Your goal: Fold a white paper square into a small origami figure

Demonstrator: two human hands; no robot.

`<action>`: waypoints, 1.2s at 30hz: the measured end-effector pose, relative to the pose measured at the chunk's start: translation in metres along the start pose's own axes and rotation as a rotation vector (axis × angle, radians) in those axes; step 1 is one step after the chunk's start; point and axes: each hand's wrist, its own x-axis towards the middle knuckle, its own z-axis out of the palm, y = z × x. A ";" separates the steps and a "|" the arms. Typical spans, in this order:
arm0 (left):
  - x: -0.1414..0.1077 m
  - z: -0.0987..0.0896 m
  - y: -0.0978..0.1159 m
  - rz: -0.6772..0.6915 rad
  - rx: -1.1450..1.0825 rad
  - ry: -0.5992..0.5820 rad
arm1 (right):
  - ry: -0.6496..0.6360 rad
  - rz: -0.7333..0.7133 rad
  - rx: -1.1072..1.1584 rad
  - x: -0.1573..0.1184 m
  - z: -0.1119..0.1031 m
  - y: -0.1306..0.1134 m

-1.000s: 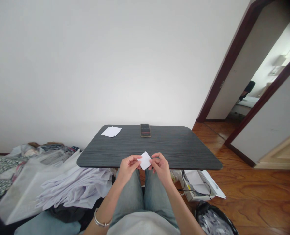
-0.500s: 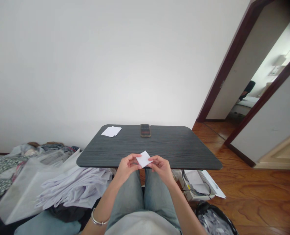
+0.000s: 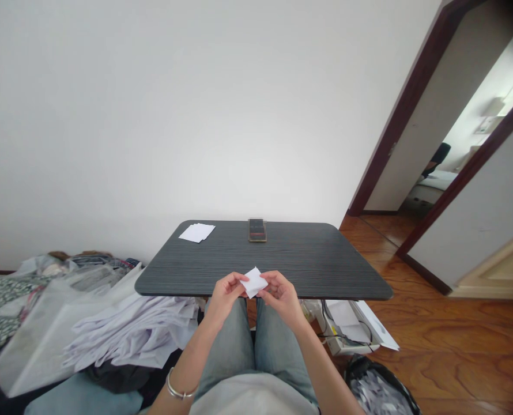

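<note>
A small folded piece of white paper (image 3: 253, 283) is held up over the table's front edge, one corner pointing away from me. My left hand (image 3: 229, 290) pinches its left corner between thumb and fingers. On the opposite side, my right hand (image 3: 279, 290) grips the right corner, its thumb at the paper's lower edge. More white paper sheets (image 3: 196, 232) lie in a loose stack at the table's far left corner. The undersides of the paper and some fingertips are hidden.
A phone (image 3: 257, 230) rests at the back middle of the dark table (image 3: 317, 259). Folded white cloth (image 3: 139, 328) and other clothes are heaped at the left. Right of my legs are a box with cables (image 3: 351, 331) and a black bag (image 3: 380, 386).
Both hands have shifted slightly on the paper, whose outline looks a little different. The right hand has moved slightly left; the stack and the phone stay put.
</note>
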 end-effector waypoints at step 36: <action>-0.013 -0.003 0.012 0.152 0.118 0.022 | 0.156 0.033 0.068 0.000 0.016 -0.003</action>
